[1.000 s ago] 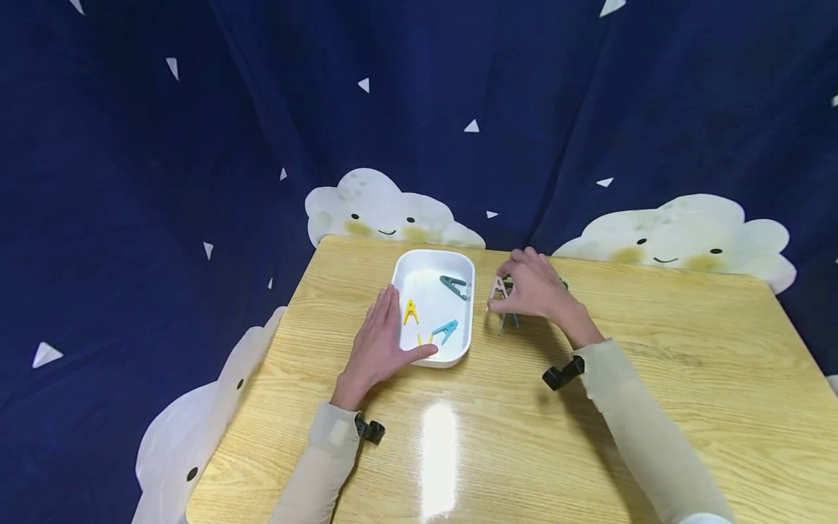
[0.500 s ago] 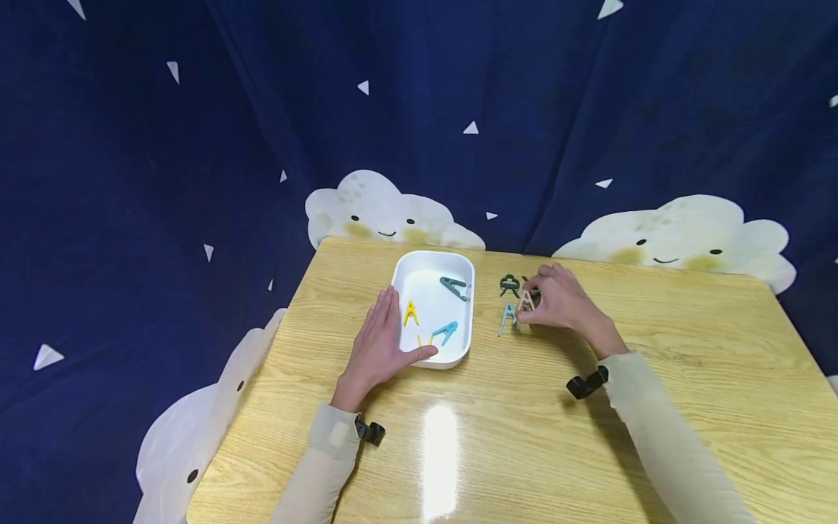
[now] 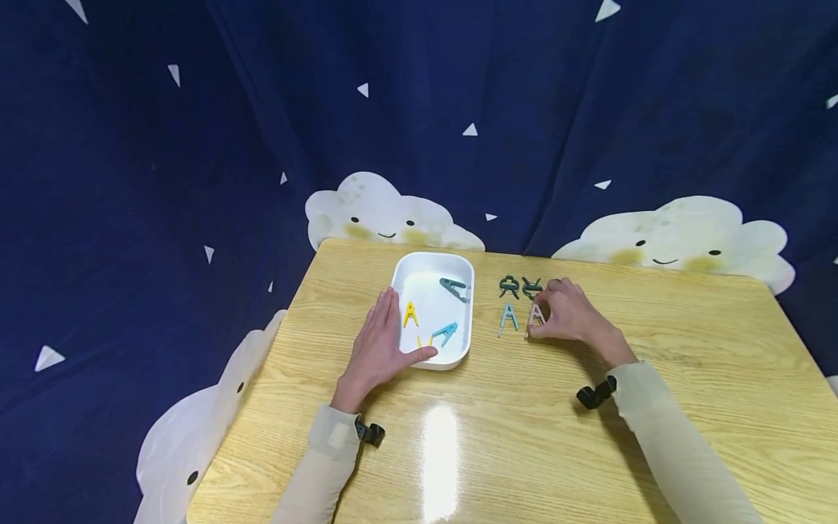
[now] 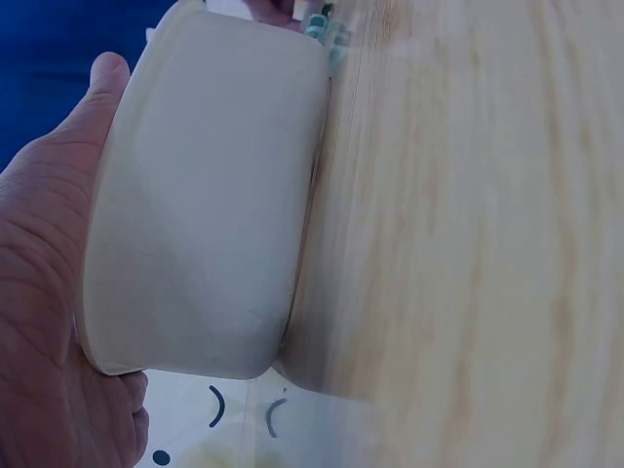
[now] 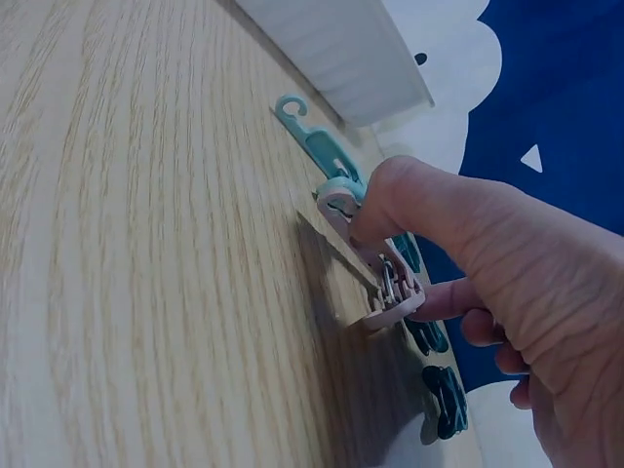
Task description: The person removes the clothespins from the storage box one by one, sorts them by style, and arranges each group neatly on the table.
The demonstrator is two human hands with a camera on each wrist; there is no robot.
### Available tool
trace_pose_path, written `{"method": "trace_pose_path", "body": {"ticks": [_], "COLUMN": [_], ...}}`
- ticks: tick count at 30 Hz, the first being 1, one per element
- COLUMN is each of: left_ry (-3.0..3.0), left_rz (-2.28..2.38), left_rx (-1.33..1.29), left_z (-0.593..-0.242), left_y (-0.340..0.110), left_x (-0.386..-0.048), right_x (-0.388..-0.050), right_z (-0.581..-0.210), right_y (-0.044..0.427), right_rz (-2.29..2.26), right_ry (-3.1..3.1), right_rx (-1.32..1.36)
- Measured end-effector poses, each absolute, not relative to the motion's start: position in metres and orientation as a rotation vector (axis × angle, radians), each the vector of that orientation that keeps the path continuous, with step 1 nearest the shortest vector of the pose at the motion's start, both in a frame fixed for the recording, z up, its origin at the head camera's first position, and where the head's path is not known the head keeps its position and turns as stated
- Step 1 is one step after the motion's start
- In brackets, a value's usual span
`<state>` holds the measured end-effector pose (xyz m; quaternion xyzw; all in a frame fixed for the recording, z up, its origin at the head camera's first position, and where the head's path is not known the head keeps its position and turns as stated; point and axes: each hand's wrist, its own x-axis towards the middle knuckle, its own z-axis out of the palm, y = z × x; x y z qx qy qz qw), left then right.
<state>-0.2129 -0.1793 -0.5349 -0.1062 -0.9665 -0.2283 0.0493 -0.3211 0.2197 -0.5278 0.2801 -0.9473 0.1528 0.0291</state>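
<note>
Pink clothespin (image 3: 537,312), pinched by right hand (image 3: 571,313), is farther right; right-wrist view adds its seemingly metal spring (image 5: 388,281); left hand (image 3: 377,345), straight-fingered, touches tray (image 3: 425,287).

My right hand (image 3: 569,314) has the pale pink clip (image 3: 537,316). Near it: light teal clip (image 3: 508,316), dark green clips (image 3: 509,282). Tray (image 3: 422,285) plain white; in it yellow clips (image 3: 410,308), sky-blue clip (image 3: 446,332), dark grey-green clip (image 3: 452,284). Desk (image 3: 511,437): honey wood, streaky grain. Backdrop (image 3: 419,73): navy, scattered white triangles (image 3: 471,130), white clouds (image 3: 681,222) with yellow cheeks (image 3: 628,256) and black eyes (image 3: 715,252). My sleeves (image 3: 325,440): plain beige. Wrist cameras (image 3: 374,434) on me: black.
</note>
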Motion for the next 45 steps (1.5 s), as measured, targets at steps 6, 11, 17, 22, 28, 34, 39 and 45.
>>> {"method": "trace_pose_path", "body": {"ticks": [6,11,17,22,28,34,39,45], "left_ry": [-2.938,-2.945,-2.957,-2.949,-2.954,-2.951,-2.942,-2.950], "left_rz": [-0.700,-0.691,-0.690,-0.693,-0.702,-0.699,-0.688,-0.703], "left_rx": [-0.330,-0.331,-0.323,-0.321,-0.311,-0.317,-0.325,-0.312], "left_z": [-0.536,-0.535,-0.535,-0.535,-0.535,-0.534,-0.535,-0.535], "left_y": [-0.179,-0.179,-0.180,-0.181,-0.182,-0.181,-0.181,-0.179], "left_x": [-0.213,-0.213,-0.214,-0.213,-0.213,-0.213,-0.213,-0.213], "right_x": [-0.321,-0.321,-0.320,-0.320,-0.320,-0.317,-0.317,-0.319], "right_z": [-0.532,-0.533,-0.527,-0.519,-0.508,-0.497,-0.490,-0.487], "right_y": [0.223,0.225,0.225,0.221,0.199,0.168,0.143,0.115], "right_rz": [0.439,0.421,0.455,0.485,0.539,0.560,0.567,0.556], "right_ry": [-2.927,-2.945,-2.958,-2.919,-2.849,-2.763,-2.720,-2.717], "right_rx": [0.850,0.831,0.829,0.838,0.896,0.944,0.982,1.032]}}
